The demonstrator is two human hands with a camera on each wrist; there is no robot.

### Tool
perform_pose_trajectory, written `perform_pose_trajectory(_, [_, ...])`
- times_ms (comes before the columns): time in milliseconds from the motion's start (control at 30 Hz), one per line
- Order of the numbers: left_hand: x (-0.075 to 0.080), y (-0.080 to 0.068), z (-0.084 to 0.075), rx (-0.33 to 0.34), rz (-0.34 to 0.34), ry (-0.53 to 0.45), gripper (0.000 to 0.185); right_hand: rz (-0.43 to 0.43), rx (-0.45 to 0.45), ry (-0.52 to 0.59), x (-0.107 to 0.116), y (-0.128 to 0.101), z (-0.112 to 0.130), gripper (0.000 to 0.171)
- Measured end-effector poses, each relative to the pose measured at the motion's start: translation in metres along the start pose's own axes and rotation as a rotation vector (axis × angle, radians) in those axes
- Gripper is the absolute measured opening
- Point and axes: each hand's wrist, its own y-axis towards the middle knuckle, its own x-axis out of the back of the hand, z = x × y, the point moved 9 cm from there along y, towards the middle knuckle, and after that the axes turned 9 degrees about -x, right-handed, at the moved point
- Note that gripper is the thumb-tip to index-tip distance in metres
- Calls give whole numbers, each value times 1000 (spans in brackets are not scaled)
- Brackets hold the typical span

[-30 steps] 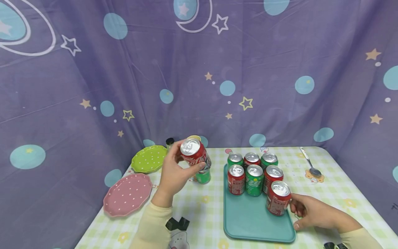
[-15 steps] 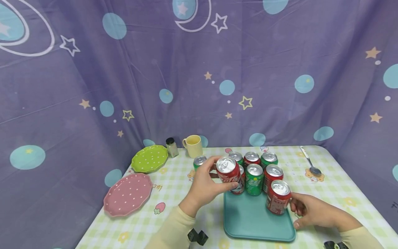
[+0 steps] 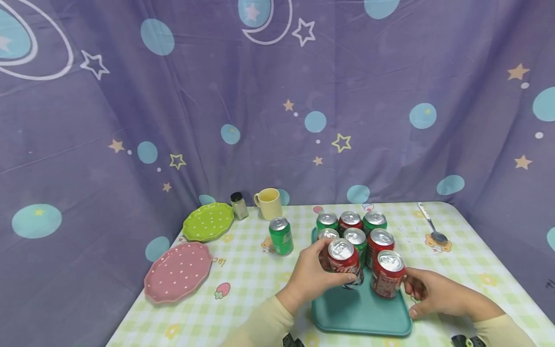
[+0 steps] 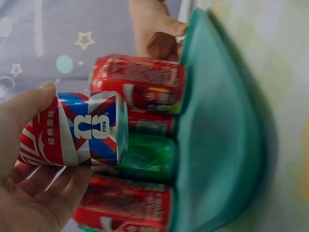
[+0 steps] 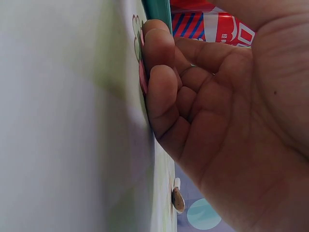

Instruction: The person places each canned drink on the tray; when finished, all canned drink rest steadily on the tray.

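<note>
My left hand [image 3: 308, 279] grips a red cola can [image 3: 344, 262] with thumb and fingers round its sides. In the left wrist view, a gap shows between this can's base [image 4: 123, 130] and the teal tray [image 3: 362, 320]. Red and green soda cans stand upright at the tray's back, among them a green can [image 3: 357, 241]. Another red can [image 3: 389, 279] stands farther forward, along the tray's right side. My right hand [image 3: 440, 294] rests by the tray's right edge, fingers loosely bent, fingertips right at the edge and close to that red can.
A lone green can [image 3: 282, 241] stands on the checked cloth left of the tray. Behind it are a yellow mug [image 3: 270, 205] and a black-capped jar [image 3: 239, 207]. A green plate [image 3: 209, 222] and a pink plate [image 3: 178, 273] lie left; a spoon [image 3: 433, 229] lies right.
My left hand has carried the red can rightward and down, from above the lone green can to over the tray's middle. My right hand has stayed in place.
</note>
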Motion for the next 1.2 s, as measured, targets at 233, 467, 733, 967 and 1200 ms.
perform_pose_trajectory(233, [-19, 0, 10, -42, 18, 71, 72, -3, -4, -2, 0, 0, 0, 54])
perform_pose_trajectory(467, [-29, 3, 16, -63, 13, 152, 71, -4, -17, 9, 0, 1, 0, 54])
perform_pose_trajectory(733, [-34, 2, 22, -50, 10, 347, 74, -15, -8, -10, 0, 1, 0, 53])
perform_pose_trajectory(967, [-35, 0, 22, -76, 14, 474, 77, -8, -18, -1, 0, 1, 0, 53])
perform_pose_trajectory(1200, [-36, 1, 18, -122, 25, 585, 77, -5, -38, 3, 0, 1, -2, 54])
